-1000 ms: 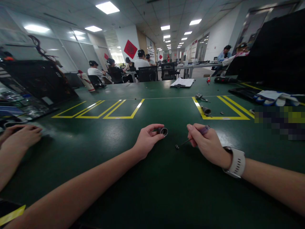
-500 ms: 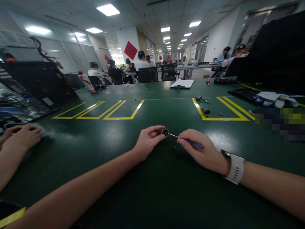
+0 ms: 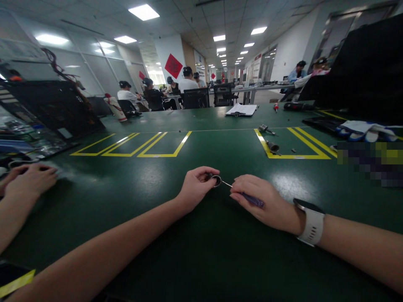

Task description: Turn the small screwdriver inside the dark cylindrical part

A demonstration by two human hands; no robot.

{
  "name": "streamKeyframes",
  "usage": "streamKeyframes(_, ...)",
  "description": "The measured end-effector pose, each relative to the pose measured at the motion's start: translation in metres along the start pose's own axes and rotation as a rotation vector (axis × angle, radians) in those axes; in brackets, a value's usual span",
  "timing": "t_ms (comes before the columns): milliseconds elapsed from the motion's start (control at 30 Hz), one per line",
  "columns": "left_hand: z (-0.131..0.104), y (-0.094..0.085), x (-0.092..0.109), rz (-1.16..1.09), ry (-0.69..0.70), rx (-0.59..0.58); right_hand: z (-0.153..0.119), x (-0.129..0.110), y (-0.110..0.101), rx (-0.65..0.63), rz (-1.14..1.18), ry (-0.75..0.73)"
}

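Observation:
Between the fingers and thumb of my left hand [image 3: 195, 188] is a small, round, hollow metal part [image 3: 215, 180], its open end turned right. The fingers cover much of its body. My right hand [image 3: 260, 199] is closed around a screwdriver [image 3: 253, 199] with a dark purple handle. The thin shaft points left and reaches the rim of the metal part; I cannot tell whether the tip is inside. Farther off, at the yellow-taped area on the right, lie a metal cup-shaped part [image 3: 272, 146], a metal piece with a thin shaft [image 3: 267, 130] and a tiny part [image 3: 293, 150].
A clipboard with paper [image 3: 242, 110] lies at the table's far side. White-and-blue gloves [image 3: 367, 131] rest at the right. Another person's hands [image 3: 31, 180] are at the left edge. Yellow tape [image 3: 157, 156] marks the green table [image 3: 201, 260]. People sit farther back.
The metal part has dropped slightly and tilted in my left hand. My right hand and the screwdriver have moved a little left and down, over where a small dark piece lay.

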State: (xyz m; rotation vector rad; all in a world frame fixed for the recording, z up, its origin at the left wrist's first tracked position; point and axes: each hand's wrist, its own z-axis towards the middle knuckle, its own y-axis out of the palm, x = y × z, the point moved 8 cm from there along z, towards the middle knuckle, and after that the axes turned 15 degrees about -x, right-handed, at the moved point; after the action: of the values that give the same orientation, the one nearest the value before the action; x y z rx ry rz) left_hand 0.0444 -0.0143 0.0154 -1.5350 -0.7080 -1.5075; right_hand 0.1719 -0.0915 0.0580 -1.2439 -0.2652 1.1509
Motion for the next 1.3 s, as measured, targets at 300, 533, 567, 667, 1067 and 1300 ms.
streamKeyframes(300, 0.0, -0.001, 0.001, 0.024, 0.024, 0.012, 0.001, -0.007, 0.001, -0.004, -0.102, -0.041)
streamKeyframes(533, 0.002, -0.003, -0.006, 0.011, 0.012, 0.029, -0.002, -0.007, -0.005, 0.077, -0.06, -0.061)
streamKeyframes(567, 0.002, -0.004, -0.006, 0.005, 0.009, 0.034, -0.004, -0.006, -0.009, 0.119, -0.024, -0.046)
streamKeyframes(667, 0.001, -0.004, -0.005, -0.006, -0.004, 0.034, -0.01, 0.007, -0.017, 0.214, 0.111, 0.065)
streamKeyframes(1067, 0.002, -0.006, -0.008, -0.084, 0.005, 0.045, -0.013, 0.039, -0.009, 0.208, 0.397, 0.301)
streamKeyframes(1300, 0.0, -0.006, -0.006, -0.097, -0.023, 0.037, -0.013, 0.04, -0.01, 0.199, 0.384, 0.33)
